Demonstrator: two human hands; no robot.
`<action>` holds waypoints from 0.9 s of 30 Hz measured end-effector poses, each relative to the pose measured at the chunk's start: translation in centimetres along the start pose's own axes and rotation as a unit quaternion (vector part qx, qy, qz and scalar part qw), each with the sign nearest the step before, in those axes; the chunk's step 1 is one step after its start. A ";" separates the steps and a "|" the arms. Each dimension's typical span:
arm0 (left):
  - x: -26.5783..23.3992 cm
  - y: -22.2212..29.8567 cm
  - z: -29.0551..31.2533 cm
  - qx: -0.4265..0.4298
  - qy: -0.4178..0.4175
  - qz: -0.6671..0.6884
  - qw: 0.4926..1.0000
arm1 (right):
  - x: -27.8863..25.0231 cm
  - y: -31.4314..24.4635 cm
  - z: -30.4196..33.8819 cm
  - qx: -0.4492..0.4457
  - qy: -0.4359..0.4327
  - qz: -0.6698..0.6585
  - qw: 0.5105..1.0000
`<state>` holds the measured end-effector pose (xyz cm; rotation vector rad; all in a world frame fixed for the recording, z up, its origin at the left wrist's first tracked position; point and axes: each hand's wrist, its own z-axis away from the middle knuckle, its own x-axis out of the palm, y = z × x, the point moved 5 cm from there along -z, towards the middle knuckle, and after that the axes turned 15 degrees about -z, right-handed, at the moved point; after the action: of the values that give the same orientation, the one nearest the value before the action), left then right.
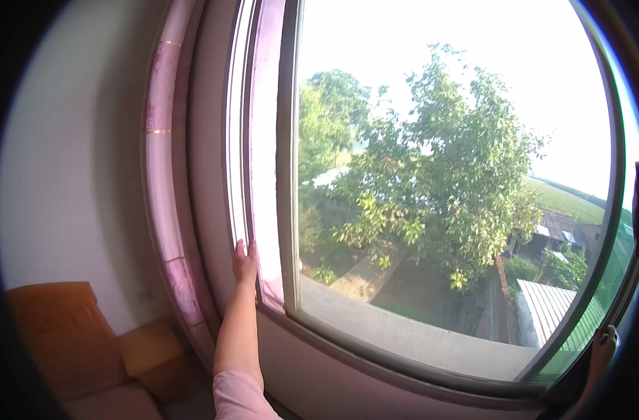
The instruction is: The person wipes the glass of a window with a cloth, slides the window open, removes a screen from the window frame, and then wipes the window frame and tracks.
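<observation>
Two hands, way apart at this window frame [287,175]. Left hand [245,263] has fingertips spread a bit against the white side strip [236,140]; can't tell if it's gripping. Right hand [601,346] is by the far right edge, too dim to call its grip. Loads of room between them; pink curtain [162,161] hangs left.

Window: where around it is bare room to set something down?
The grey outer ledge beyond the lower window frame shows bare, though I can't tell whether glass blocks it. The wooden cabinet looks bare on top, between headboard and curtain. Crowded: white frame strips at the left hand, and the right edge at the right hand.
</observation>
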<state>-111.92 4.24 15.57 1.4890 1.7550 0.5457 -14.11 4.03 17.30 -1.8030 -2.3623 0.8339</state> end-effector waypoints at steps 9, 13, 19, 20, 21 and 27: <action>5.1 -2.6 0.1 0.023 -0.015 0.191 0.981 | 2.2 -4.5 2.1 -0.042 0.129 -0.015 0.991; 4.5 -3.6 -0.3 0.011 -0.010 0.202 0.979 | 2.2 -6.2 1.2 -0.021 0.109 0.030 0.993; 5.2 -4.9 -0.8 0.007 -0.028 0.263 0.964 | 0.9 -8.2 1.4 -0.042 0.142 0.051 0.988; 4.6 -6.0 -0.9 0.010 -0.017 0.274 0.961 | 1.9 -7.4 1.3 -0.036 0.110 0.047 0.992; 3.5 -6.5 -0.5 0.012 0.022 0.271 0.962 | 2.7 -6.2 0.9 -0.032 0.081 0.047 0.995; 4.6 -4.1 0.2 0.055 -0.017 0.312 0.948 | -0.2 -7.0 1.5 -0.002 0.048 0.062 0.997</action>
<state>-114.56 7.70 11.24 2.1308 1.2795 0.7351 -20.71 2.05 19.24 -1.9609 -2.2151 0.7355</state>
